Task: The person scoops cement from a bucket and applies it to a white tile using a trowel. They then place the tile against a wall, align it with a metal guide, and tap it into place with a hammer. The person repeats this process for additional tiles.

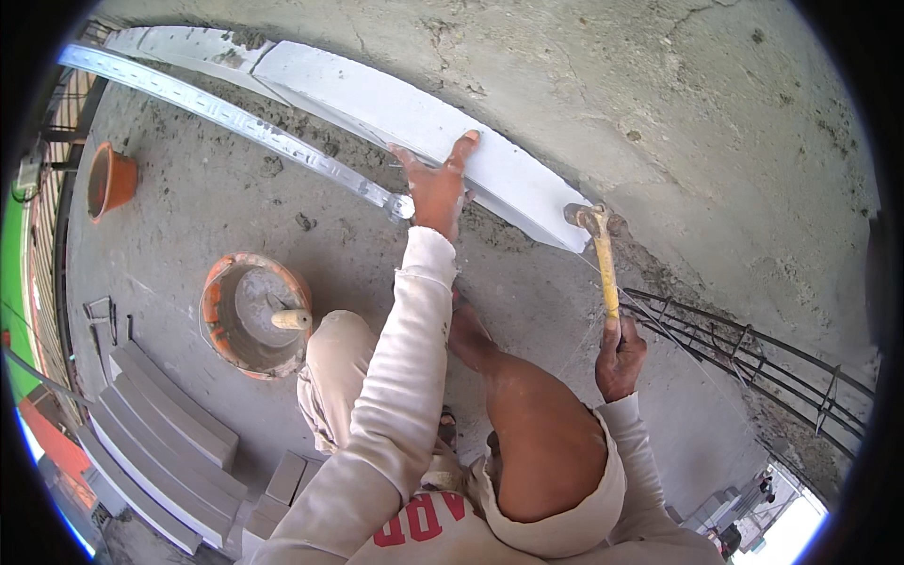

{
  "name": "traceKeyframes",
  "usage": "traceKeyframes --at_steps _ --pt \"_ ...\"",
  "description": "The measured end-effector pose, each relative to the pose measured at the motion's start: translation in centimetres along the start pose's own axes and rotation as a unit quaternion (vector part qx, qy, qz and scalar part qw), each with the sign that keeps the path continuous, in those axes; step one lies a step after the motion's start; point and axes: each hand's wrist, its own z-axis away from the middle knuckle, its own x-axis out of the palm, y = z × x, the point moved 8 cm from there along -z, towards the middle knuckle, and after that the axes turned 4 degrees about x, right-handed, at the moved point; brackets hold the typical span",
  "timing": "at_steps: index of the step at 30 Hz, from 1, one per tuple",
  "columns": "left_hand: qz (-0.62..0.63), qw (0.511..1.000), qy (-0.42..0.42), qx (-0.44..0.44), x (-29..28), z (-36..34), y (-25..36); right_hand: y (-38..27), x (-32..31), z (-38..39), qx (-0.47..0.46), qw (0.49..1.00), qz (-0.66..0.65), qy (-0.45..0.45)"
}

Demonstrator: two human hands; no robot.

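Two hands apart: left flat on one white block, right clamped on one hammer.

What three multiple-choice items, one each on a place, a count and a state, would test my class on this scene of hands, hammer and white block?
1. Where does the left hand rest?
A. on the white block
B. in the bucket
C. on the rebar

2. How many orange vessels stand on the floor?
A. one
B. two
C. four

3. What is the state of the right hand?
A. open and empty
B. closed round the hammer handle
C. flat on the floor

Answers:
1 A, its palm and fingers lie flat on the block's top.
2 B, the bucket and a smaller pot at far left.
3 B, its fingers wrap the handle's lower end, the head at the block's end.
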Motion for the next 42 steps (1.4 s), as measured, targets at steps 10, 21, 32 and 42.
traceKeyframes --at_steps 10,21,32,42 --pt "-0.279 0.915 0.238 0.17 -3.1 2.0 4.3 -1.2 1.4 0.8 0.055 0.985 -0.152 -0.057" --pt "-0.199 0.928 0.257 0.182 -3.6 1.9 4.4 -7.4 2.0 -4.8 -0.061 0.986 -0.131 -0.084" --pt "-0.085 0.981 0.102 0.139 -2.2 -0.4 3.8 -29.5 13.9 -14.6 -0.249 0.954 -0.097 -0.139" --pt "-0.161 0.97 0.099 0.156 -2.8 -3.2 0.6 -34.6 21.6 -19.5 -0.258 0.95 0.033 -0.174"
